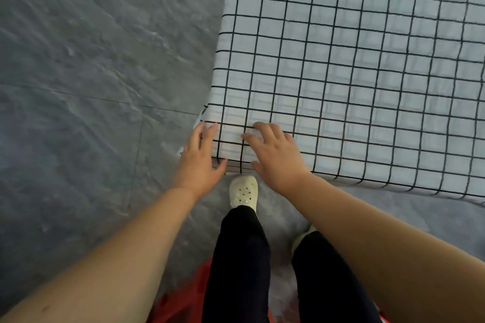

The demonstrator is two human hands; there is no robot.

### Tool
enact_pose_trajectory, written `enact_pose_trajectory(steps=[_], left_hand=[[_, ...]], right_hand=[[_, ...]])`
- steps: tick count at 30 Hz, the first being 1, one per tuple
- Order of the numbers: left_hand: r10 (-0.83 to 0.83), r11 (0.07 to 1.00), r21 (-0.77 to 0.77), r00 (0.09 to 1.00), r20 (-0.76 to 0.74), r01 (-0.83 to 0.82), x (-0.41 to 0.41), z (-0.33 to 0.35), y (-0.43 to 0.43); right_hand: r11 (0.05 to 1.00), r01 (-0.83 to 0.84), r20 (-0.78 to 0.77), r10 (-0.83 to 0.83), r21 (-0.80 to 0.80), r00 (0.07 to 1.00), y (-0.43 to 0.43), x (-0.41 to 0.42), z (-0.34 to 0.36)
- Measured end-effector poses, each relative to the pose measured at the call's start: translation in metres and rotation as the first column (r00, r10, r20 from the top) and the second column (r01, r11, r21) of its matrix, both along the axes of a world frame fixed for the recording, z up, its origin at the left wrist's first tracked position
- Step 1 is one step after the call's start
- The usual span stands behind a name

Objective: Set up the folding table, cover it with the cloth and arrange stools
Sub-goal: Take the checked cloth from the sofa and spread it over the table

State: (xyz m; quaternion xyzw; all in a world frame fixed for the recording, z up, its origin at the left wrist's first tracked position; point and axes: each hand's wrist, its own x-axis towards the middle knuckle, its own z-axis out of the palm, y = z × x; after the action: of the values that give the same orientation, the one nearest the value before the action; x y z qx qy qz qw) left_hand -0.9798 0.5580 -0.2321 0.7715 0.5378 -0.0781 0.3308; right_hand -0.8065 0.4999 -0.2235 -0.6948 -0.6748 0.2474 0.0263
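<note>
Grey tiled floor (91, 73) fills the view from 7 to 11 o'clock, and the folding surface, hidden under the white cloth (367, 73) with black grid lines, spreads from 12 to 4 o'clock, its near corner just below centre. The left hand (200, 158) lies against the drop on the 9 o'clock side of that corner, fingers (208, 130) straight and released, thumb touching the near drop; the right hand (275, 155) rests on top just beside it, fingers spread, grasping nothing. The step looks like squaring and smoothing this corner. To do it well, pin the top with the right palm, stroke the drop downward with the left, and check the grid lines against the edge for straightness. A white shoe (242, 190) stands just under the corner, so mind the hem
</note>
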Motion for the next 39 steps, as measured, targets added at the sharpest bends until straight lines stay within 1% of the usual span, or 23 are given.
enact_pose_trajectory(steps=[2, 4, 6, 8, 10, 12, 16, 21, 25, 31, 35, 39], left_hand=[[-0.02, 0.998, -0.065, 0.998, 0.056, 0.024, -0.009, -0.004, 0.002], [-0.039, 0.998, -0.048, 0.998, 0.039, 0.041, -0.017, -0.007, 0.005], [0.032, 0.999, -0.009, 0.999, 0.024, -0.032, -0.026, -0.011, 0.01], [0.117, 0.993, -0.014, 0.992, 0.045, -0.116, -0.035, -0.017, 0.014], [0.097, 0.995, 0.018, 0.993, 0.062, -0.099, -0.041, -0.022, 0.016], [0.096, 0.994, 0.045, 0.993, 0.067, -0.099, -0.043, -0.024, 0.018], [0.254, 0.967, -0.038, 0.964, 0.075, -0.252, -0.044, -0.025, 0.016], [0.331, 0.942, -0.083, 0.941, 0.063, -0.326, -0.049, -0.03, 0.015], [0.424, 0.898, -0.159, 0.903, 0.068, -0.41, -0.047, -0.034, 0.016], [0.419, 0.901, -0.177, 0.899, 0.126, -0.395, -0.054, -0.033, 0.009], [0.404, 0.905, -0.191, 0.908, 0.109, -0.38, -0.061, -0.033, -0.001], [0.426, 0.899, -0.14, 0.902, 0.066, -0.414, -0.061, -0.033, -0.007]], right_hand=[[1.0, 0.002, 0.042, -0.001, -0.016, 0.999, 0.009, -0.009, 0.0], [1.0, 0.012, 0.051, -0.011, -0.015, 0.999, 0.013, -0.01, -0.001], [1.0, 0.006, 0.056, -0.006, -0.003, 0.998, 0.011, -0.007, -0.002], [1.0, -0.009, 0.076, 0.009, 0.0, 0.997, 0.008, -0.005, -0.004], [0.999, -0.043, 0.107, 0.043, -0.005, 0.993, 0.007, -0.005, -0.004], [0.996, -0.087, 0.097, 0.085, 0.008, 0.992, 0.008, -0.01, -0.003], [0.977, -0.194, 0.039, 0.191, 0.086, 0.981, 0.021, -0.03, -0.002], [0.946, -0.302, 0.056, 0.297, 0.119, 0.953, 0.038, -0.055, -0.016], [0.933, -0.322, 0.118, 0.306, 0.162, 0.945, 0.036, -0.054, -0.028], [0.931, -0.323, 0.145, 0.301, 0.167, 0.943, 0.032, -0.055, -0.03], [0.938, -0.305, 0.133, 0.285, 0.163, 0.949, 0.033, -0.056, -0.03], [0.947, -0.28, 0.12, 0.263, 0.157, 0.957, 0.031, -0.06, -0.029]])
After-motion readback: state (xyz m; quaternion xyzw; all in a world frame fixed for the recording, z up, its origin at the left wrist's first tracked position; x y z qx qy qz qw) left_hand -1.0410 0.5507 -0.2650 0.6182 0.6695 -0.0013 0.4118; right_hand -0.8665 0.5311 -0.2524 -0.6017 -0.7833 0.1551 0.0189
